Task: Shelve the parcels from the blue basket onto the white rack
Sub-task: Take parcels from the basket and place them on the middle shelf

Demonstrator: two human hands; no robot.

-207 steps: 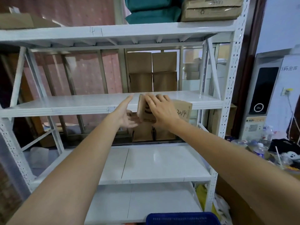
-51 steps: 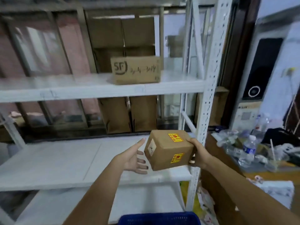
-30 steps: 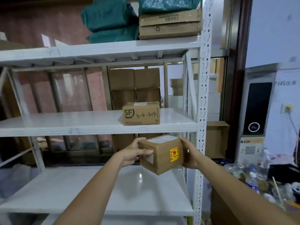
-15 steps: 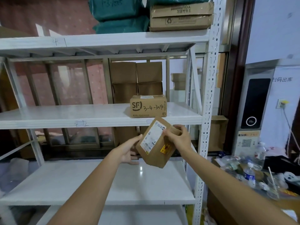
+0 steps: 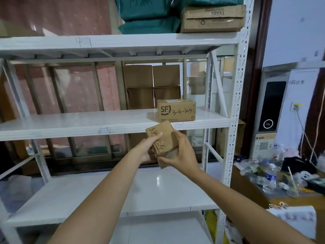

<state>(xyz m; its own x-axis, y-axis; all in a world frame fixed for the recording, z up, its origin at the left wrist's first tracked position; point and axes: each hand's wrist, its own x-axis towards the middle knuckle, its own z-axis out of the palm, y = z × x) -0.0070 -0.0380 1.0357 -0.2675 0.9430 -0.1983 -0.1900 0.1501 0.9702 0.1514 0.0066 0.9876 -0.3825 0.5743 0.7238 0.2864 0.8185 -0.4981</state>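
Observation:
A small brown cardboard parcel with black handwriting on its upper face is tilted in front of the white rack, just below the middle shelf's front edge. My left hand grips its left side and my right hand wraps its right side and bottom. A second parcel, marked SF and 3-4-3014, stands on the middle shelf right behind. The blue basket is out of view.
Teal bags and a flat carton fill the top shelf. Stacked brown boxes stand behind the rack. At the right a cluttered table holds water bottles; a black wall device hangs above.
The parcel has been turned in my hands: the printed label face is gone and a handwritten face now shows. My left hand has closed onto it.

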